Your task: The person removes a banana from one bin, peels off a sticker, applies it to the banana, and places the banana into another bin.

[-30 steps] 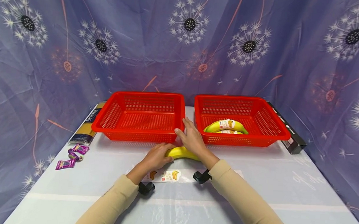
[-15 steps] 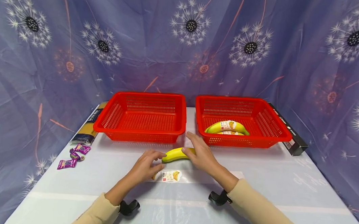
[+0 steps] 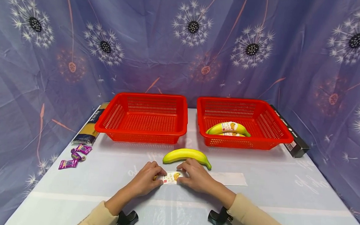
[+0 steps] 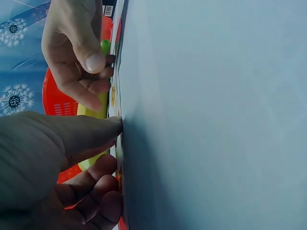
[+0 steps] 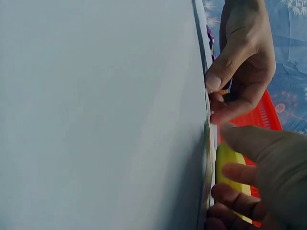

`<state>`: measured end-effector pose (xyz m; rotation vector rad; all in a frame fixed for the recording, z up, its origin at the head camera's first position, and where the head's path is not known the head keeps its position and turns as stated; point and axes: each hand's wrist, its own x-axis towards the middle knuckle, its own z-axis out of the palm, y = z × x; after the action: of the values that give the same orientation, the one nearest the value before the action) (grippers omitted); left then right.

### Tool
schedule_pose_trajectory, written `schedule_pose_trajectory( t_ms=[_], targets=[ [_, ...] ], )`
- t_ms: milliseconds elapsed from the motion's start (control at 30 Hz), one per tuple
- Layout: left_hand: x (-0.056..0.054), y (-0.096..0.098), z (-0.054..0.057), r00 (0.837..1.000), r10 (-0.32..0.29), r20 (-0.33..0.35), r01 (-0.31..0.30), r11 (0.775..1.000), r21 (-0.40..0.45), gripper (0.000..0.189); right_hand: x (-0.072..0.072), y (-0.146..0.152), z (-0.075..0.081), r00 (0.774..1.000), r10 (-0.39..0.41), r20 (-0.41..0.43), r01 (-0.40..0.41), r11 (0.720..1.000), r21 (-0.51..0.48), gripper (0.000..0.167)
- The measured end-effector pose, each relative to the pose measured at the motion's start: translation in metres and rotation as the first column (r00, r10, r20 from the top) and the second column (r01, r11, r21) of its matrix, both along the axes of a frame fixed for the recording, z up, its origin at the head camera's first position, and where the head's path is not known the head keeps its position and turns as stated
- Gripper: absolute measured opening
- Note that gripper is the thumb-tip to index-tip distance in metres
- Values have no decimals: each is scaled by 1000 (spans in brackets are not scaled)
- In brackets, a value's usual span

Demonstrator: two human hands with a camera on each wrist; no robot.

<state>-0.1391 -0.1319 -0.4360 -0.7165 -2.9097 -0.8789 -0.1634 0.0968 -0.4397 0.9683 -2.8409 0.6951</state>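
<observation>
A strip of banana-printed stickers on a long white backing lies across the table in front of me. My left hand is at its left part, with thumb and fingertips down at the strip's two edges. Just right of the printed stickers, my right hand bends over the strip, thumb and fingers apart. In the right wrist view the right thumb is close to the strip, near the left hand's fingertips. A yellow banana with a green tip lies behind the strip, just beyond both hands.
Two red plastic baskets stand at the back: the left basket and the right basket, which holds bananas with stickers. Purple-wrapped candies and a gold-and-black packet lie left. A black box lies right.
Both hands have let go of the banana, which now rests on the table. They have drawn back toward me and come down at the sticker strip, closer together.
</observation>
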Motion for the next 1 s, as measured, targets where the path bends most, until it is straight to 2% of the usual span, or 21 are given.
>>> schedule_pose_trajectory(
  t_ms=[167, 300, 467, 600, 833, 1000],
  targets=[
    [1, 1, 0, 1000, 13, 5, -13, 1000, -19, 20, 0, -6, -4, 999, 6, -36, -3, 997, 80, 39],
    [2, 1, 0, 999, 49, 1, -49, 999, -23, 21, 0, -8, -5, 998, 16, -65, -10, 996, 90, 36],
    [4, 0, 1, 995, 95, 4, -95, 995, 7, 23, 1, -9, -6, 997, 39, -63, -37, 999, 32, 27],
    [5, -1, 1, 996, 92, -5, -92, 996, 14, 24, 1, -12, -5, 999, 37, -37, -38, 999, -21, 19],
    [6, -2, 2, 996, 85, 2, -85, 996, 13, 26, -3, -17, -9, 1000, -15, -14, 14, 996, -91, 9],
    [6, -1, 2, 995, 96, 11, -97, 995, 14, 26, -1, -13, -12, 1000, -2, -2, 2, 986, -164, 7]
  ],
)
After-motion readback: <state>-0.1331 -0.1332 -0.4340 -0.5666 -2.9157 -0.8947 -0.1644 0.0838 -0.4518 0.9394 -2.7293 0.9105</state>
